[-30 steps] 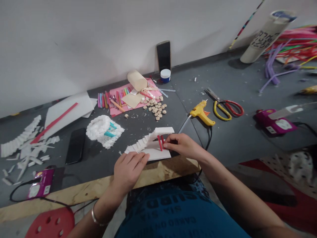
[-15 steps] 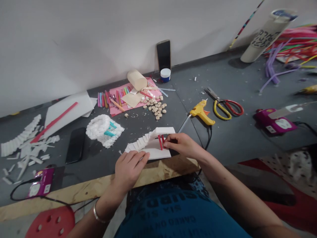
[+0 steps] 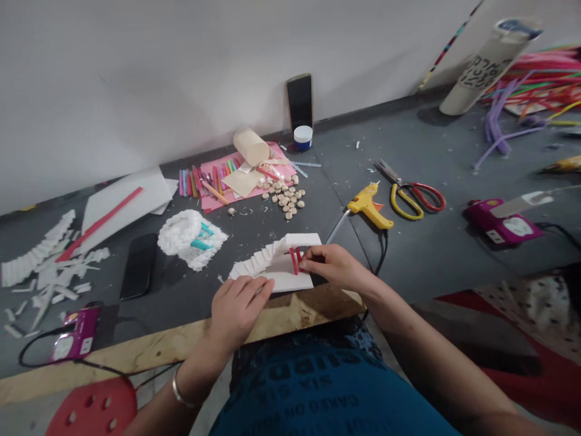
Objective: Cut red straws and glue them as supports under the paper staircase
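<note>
A small white foam staircase model [image 3: 272,263] stands on a white base near the table's front edge, with two short red posts [image 3: 295,260] under its top landing. My right hand [image 3: 333,266] pinches one of the red posts with thumb and fingertips. My left hand [image 3: 238,309] lies on the near left corner of the white base, fingers together and curled down, pressing on it.
A yellow glue gun [image 3: 370,206] and red-and-yellow scissors [image 3: 415,194] lie to the right. Pink paper with pens and wooden discs [image 3: 285,200], a fluffy white model [image 3: 190,236], a black phone [image 3: 138,266], foam scraps [image 3: 45,266] and purple boxes [image 3: 502,224] surround the work.
</note>
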Motion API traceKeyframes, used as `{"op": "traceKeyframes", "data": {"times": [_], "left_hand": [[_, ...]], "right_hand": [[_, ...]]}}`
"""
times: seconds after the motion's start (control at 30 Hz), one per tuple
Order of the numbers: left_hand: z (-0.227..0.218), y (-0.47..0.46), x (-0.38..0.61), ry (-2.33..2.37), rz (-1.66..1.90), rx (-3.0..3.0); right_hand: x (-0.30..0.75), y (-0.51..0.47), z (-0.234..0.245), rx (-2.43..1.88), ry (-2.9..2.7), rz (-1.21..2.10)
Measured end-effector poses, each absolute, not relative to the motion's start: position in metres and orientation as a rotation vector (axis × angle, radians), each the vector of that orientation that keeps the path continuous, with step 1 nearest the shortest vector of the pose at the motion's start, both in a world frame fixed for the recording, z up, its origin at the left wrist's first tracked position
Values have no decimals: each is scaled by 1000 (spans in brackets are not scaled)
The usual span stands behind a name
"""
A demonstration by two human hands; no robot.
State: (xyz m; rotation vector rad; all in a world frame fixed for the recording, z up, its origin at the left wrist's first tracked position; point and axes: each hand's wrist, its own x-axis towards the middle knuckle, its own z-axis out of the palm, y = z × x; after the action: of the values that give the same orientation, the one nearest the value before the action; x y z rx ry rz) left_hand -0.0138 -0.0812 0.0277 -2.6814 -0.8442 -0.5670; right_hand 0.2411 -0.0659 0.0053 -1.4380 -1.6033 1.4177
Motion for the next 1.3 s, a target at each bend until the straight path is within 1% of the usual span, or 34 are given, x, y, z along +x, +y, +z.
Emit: {"op": "traceKeyframes", "data": {"times": [0.2,0.37,0.6,0.73,0.93,1.17,1.3], "left_hand": [[25,-82,-16,-840,-561,-2664],[21,-75,-22,-891,-636,-2590],[-1,-60,-18,-1025,-644,-2490],[-15,-60,-12,-1120,-561,-2482],[-23,-62,-2,-1198,-509,-2511],[-26,-62,2,-1157,-538,-2546],[-18,-64,1,-1080,-621,-2516]], "right_hand": [[240,-67,7,-1411,-1586,1423],[238,-67,7,-1398,-1496,1388],[232,-65,-4,-1307,-1358,1423],[229,-64,-8,-1353,-1471,1317],[226,-66,-13,-1406,-1601,1129],[230,-69,-14,-1450,-1765,879],[233,-71,-10,-1445,-1751,825]]}}
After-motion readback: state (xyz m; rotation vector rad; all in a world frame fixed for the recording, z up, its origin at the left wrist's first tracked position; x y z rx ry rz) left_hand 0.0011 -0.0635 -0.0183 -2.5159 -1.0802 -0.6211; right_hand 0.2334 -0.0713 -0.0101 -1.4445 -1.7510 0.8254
